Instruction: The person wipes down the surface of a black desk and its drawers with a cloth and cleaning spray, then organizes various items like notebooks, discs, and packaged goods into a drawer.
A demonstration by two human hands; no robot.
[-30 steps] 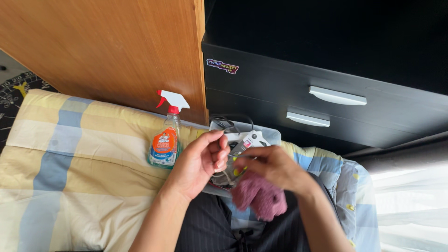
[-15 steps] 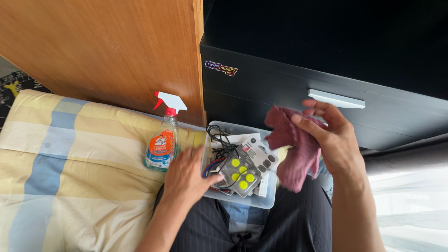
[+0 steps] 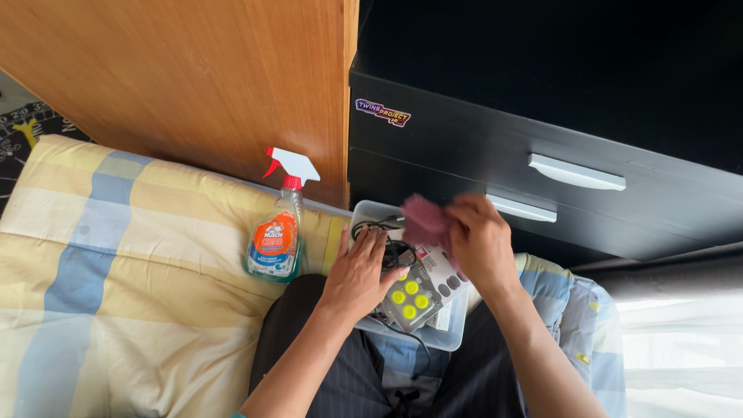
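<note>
— Since half a second ago, what has moved?

— Mostly the right hand. It was up by the black drawer front with the pink cloth hanging from it; now it has come down over the clear plastic box, and the cloth sits bunched at the box's far edge, gripped in its fingers.

— And the left hand?

— It stays on the box, lying flat and spread over the contents, fingers reaching onto the black cable. It grips nothing that I can see.

— What is in the box?

— A grey device with four yellow buttons, just beside the left hand's fingertips, and next to it a white panel with dark round buttons, partly under the right hand.

— Where does the box sit?

— On the person's lap, against the black drawer unit. A spray bottle with orange label and white trigger lies on the yellow and blue bedding, near the left hand but apart from it.
</note>
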